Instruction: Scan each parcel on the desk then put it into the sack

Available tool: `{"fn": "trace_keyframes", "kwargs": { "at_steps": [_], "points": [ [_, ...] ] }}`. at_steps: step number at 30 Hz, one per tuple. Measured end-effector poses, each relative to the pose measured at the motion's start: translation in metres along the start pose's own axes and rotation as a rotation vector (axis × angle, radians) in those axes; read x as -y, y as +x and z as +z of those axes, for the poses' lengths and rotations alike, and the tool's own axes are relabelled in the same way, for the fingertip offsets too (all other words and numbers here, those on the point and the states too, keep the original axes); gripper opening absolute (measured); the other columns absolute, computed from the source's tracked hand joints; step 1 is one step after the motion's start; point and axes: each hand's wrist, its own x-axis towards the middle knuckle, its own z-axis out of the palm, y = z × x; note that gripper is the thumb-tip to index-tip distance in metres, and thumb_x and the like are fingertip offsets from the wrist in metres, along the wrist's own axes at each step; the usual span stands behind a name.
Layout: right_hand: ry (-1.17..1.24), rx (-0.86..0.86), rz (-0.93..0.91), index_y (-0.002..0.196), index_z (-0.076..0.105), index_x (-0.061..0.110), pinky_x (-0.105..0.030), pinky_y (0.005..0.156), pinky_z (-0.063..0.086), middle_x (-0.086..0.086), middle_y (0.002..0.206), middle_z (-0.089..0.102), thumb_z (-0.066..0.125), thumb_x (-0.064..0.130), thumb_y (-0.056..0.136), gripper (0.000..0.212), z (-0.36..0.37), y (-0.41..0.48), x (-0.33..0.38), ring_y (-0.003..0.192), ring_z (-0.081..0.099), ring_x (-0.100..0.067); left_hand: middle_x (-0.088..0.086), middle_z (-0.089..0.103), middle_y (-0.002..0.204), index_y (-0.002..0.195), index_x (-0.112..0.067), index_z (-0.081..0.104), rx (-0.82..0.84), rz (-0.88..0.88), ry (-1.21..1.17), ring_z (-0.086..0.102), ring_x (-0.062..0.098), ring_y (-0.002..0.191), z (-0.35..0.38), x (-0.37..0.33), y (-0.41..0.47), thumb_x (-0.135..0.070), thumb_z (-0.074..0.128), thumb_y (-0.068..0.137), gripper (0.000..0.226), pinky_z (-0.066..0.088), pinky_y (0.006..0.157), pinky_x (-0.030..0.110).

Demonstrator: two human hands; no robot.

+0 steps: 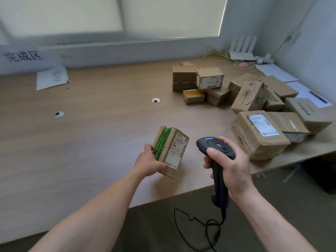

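A left hand [149,160] grips a green-taped parcel [171,150] by its left side, holding it nearly upright over the bench [100,133] near the front edge. Its long axis runs from 6 to 12 o'clock and its label faces 3 o'clock. Just beside it on that side is a scanner [216,148], the right hand [231,164] clenched round its handle, head aimed toward 9 o'clock at the label. More parcels [254,115] are heaped at 2 o'clock. No sack is in view.

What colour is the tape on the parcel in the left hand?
Green, on the brown cardboard parcel held by the left hand; head view.
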Motion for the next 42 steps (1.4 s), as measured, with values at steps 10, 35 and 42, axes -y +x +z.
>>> {"fn": "trace_keyframes", "kwargs": {
  "at_steps": [10, 35, 42],
  "points": [
    [0.022, 0.168, -0.042, 0.121, 0.06, 0.031, -0.036, 0.05, 0.048, -0.014, 0.075, 0.069, 0.073, 0.034, 0.073, 0.05, 0.085, -0.024, 0.016, 0.064, 0.064, -0.026, 0.008, 0.07, 0.118, 0.148, -0.048, 0.026, -0.087, 0.055, -0.554, 0.068, 0.025, 0.106, -0.09, 0.026, -0.035, -0.016, 0.081, 0.052, 0.114, 0.054, 0.083, 0.035],
    [0.033, 0.498, -0.134, 0.119, 0.062, 0.027, -0.033, 0.047, 0.049, -0.012, 0.072, 0.069, 0.076, 0.032, 0.07, 0.051, 0.135, -0.043, 0.044, 0.059, 0.062, -0.025, 0.013, 0.077, 0.1, 0.151, -0.039, 0.029, -0.402, 0.103, -0.693, 0.075, 0.023, 0.092, -0.149, 0.045, -0.131, 0.012, 0.07, 0.076, 0.099, 0.056, 0.069, 0.026],
    [0.045, 0.547, -0.159, 0.113, 0.063, 0.031, -0.032, 0.046, 0.049, -0.011, 0.071, 0.069, 0.075, 0.031, 0.07, 0.044, 0.125, -0.045, 0.049, 0.058, 0.062, -0.024, 0.013, 0.077, 0.102, 0.15, -0.04, 0.031, -0.438, 0.109, -0.716, 0.075, 0.028, 0.096, -0.139, 0.045, -0.148, 0.006, 0.074, 0.068, 0.103, 0.059, 0.088, 0.043]
  ]
}}
